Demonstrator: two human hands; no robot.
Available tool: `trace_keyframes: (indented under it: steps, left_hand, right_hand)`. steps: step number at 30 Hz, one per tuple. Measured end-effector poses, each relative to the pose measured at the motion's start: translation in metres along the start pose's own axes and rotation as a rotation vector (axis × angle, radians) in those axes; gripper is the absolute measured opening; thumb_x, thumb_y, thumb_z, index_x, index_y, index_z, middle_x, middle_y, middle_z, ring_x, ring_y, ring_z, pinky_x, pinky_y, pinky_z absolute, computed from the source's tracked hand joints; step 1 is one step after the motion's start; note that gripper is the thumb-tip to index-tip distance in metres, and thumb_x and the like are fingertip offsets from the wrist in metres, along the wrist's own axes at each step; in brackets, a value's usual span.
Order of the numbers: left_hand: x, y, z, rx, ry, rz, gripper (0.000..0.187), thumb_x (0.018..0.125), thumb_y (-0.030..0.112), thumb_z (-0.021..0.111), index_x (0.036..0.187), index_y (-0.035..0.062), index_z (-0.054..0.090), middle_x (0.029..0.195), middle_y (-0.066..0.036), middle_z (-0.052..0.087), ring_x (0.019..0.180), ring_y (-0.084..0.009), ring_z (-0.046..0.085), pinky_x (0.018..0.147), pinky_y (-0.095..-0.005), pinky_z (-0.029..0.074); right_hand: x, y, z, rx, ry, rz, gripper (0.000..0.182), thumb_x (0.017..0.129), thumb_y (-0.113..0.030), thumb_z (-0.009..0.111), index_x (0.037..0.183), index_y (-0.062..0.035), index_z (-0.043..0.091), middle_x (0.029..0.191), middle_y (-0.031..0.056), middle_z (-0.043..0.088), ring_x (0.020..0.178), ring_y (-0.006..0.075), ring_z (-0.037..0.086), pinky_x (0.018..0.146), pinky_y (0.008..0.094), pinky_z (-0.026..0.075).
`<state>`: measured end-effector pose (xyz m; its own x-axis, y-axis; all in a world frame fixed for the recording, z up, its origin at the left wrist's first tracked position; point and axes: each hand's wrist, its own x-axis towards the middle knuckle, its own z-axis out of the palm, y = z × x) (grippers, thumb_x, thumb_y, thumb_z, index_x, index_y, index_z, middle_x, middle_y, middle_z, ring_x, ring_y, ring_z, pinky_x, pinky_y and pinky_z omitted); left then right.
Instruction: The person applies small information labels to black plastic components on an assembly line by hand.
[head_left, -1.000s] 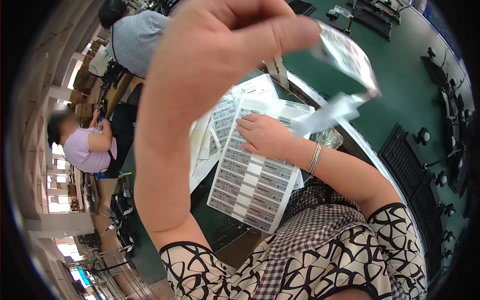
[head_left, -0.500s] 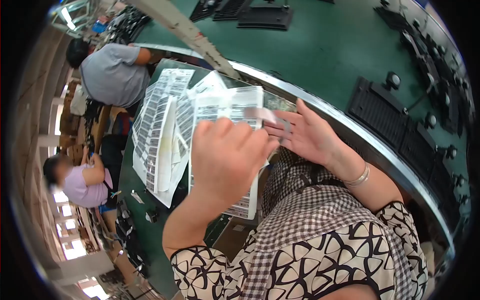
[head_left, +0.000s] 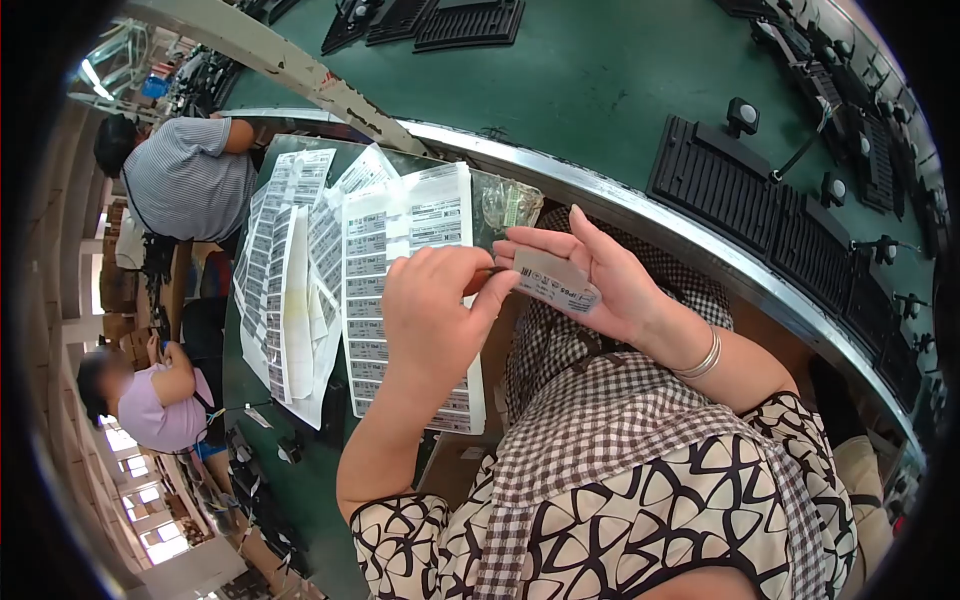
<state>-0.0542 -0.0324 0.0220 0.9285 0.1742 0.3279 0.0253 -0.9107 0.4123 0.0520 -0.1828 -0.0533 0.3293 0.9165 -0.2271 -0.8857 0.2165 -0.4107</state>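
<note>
My left hand (head_left: 432,312) is closed in a pinch, thumb against forefinger, at the left end of a small silver-grey printed label (head_left: 556,282). The label lies across the palm and fingers of my right hand (head_left: 622,285), which is open with the palm turned up and the thumb raised. Printed characters, "IP65" among them, show upside down on it. Under and beyond my left hand lies a sheet of labels (head_left: 365,300) with rows of print; the hand covers part of it. Left of it, more label sheets (head_left: 285,330) overlap in a loose pile.
Black ribbed lamp housings (head_left: 720,190) with round white sensors line the green work surface (head_left: 580,80) at right. A metal edge rail (head_left: 560,172) and a worn post (head_left: 330,85) border it. A clear plastic piece (head_left: 512,205) sits by the sheets. Two people (head_left: 190,175) sit at left.
The label, blurred in motion before, now rests over my right palm with its print facing up. My left hand has turned, showing thumb and forefinger. The whole view has shifted slightly.
</note>
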Motion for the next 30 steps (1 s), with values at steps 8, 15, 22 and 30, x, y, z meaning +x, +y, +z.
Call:
trace_keyframes:
  steps: [8, 15, 22, 30]
  left_hand:
    - [0.002, -0.003, 0.023, -0.034, -0.039, -0.124, 0.022, 0.076, 0.021, 0.079, 0.081, 0.0076, 0.062, 0.069, -0.003, 0.060, 0.065, -0.0219, 0.056, 0.066, -0.0340, 0.042]
    - [0.008, -0.009, 0.031, -0.018, -0.075, -0.171, 0.023, 0.075, 0.021, 0.080, 0.081, 0.0068, 0.063, 0.071, -0.004, 0.061, 0.066, -0.0224, 0.056, 0.064, -0.0346, 0.044]
    - [0.009, -0.014, 0.037, -0.034, -0.070, -0.182, 0.023, 0.075, 0.020, 0.080, 0.081, 0.0052, 0.062, 0.071, -0.005, 0.061, 0.065, -0.0217, 0.057, 0.062, -0.0338, 0.045]
    - [0.010, -0.017, 0.038, -0.052, -0.078, -0.179, 0.023, 0.076, 0.018, 0.079, 0.081, 0.0042, 0.061, 0.070, -0.006, 0.060, 0.063, -0.0211, 0.058, 0.059, -0.0329, 0.045]
  right_hand:
    - [-0.003, -0.002, -0.010, 0.062, 0.048, -0.032, 0.069, 0.104, -0.051, 0.018, 0.143, 0.0034, 0.038, 0.145, 0.0169, 0.045, 0.135, 0.0269, 0.042, 0.114, 0.0393, 0.033]
    - [0.001, -0.002, -0.012, 0.028, 0.085, -0.056, 0.067, 0.105, -0.047, 0.016, 0.141, 0.0027, 0.042, 0.143, 0.0171, 0.046, 0.133, 0.0273, 0.045, 0.113, 0.0400, 0.035]
    - [0.000, -0.002, -0.013, 0.037, 0.078, -0.072, 0.065, 0.106, -0.046, 0.018, 0.141, 0.0043, 0.040, 0.142, 0.0180, 0.048, 0.132, 0.0272, 0.045, 0.113, 0.0392, 0.035]
    - [-0.001, -0.002, -0.009, 0.042, 0.078, -0.081, 0.067, 0.106, -0.045, 0.017, 0.141, 0.0068, 0.039, 0.141, 0.0202, 0.047, 0.132, 0.0271, 0.045, 0.113, 0.0383, 0.038]
